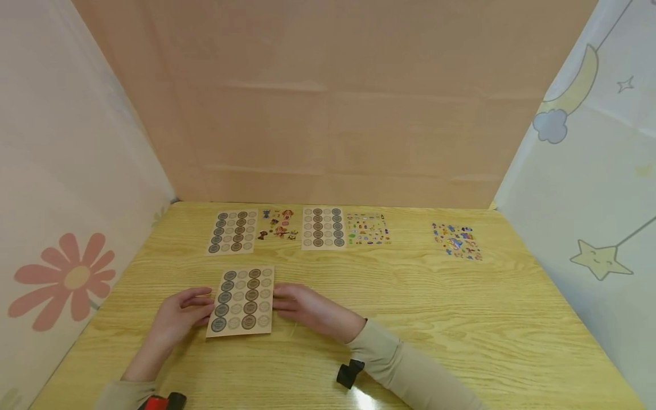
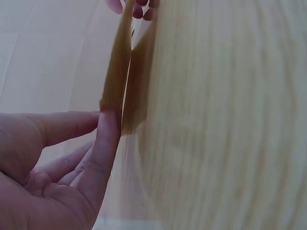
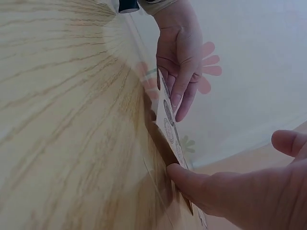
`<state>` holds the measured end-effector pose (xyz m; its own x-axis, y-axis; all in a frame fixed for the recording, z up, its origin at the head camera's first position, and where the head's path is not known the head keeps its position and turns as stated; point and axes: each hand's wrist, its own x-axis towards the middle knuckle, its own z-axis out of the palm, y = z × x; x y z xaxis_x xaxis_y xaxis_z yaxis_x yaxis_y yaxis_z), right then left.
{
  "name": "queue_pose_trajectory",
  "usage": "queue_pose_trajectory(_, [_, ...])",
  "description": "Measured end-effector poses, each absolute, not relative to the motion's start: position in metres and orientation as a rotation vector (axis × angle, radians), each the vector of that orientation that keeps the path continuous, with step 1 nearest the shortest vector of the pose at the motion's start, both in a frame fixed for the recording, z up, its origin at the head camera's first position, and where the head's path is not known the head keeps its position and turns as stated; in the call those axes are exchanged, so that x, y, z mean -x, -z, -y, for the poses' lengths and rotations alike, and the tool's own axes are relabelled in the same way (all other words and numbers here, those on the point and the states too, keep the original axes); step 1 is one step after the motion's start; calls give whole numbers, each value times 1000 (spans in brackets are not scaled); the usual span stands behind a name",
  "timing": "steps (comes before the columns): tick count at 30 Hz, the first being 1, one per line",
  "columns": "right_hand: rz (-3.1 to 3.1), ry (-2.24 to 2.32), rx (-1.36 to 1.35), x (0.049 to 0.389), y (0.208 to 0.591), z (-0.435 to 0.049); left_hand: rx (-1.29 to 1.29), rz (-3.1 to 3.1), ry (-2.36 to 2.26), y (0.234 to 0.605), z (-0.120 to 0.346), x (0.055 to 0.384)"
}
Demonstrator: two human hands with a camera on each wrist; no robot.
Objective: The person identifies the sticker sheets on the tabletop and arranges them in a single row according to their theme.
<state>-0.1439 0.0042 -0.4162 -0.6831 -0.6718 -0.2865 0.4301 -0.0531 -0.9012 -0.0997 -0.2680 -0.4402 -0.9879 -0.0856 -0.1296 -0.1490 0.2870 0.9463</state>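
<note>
Five printed sheets (image 1: 323,229) laid out toward the table's (image 1: 410,302) far edge; circle-printed sheet (image 1: 242,302) over the table's left half, not flat yet, my left hand (image 1: 176,317) pinching one edge, my right hand's (image 1: 312,310) straight fingers touching the opposite; settling it seems left

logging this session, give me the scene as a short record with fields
held sheet: round seals in four columns, near edge off the table
left grip: thumb and finger pinch its left edge
right grip: straight finger touches its right edge
back row, from left: seal sheet, character sheet, second seal sheet, icon sheet
set apart at right: colourful sticker sheet
backdrop: pinkish-tan, creased
</note>
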Motion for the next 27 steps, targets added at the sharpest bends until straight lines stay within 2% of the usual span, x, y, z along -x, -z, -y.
queue_pose_trajectory(27, [-1437, 1770, 408, 146, 422, -1, 322, -2550, -1720, 436, 271, 95])
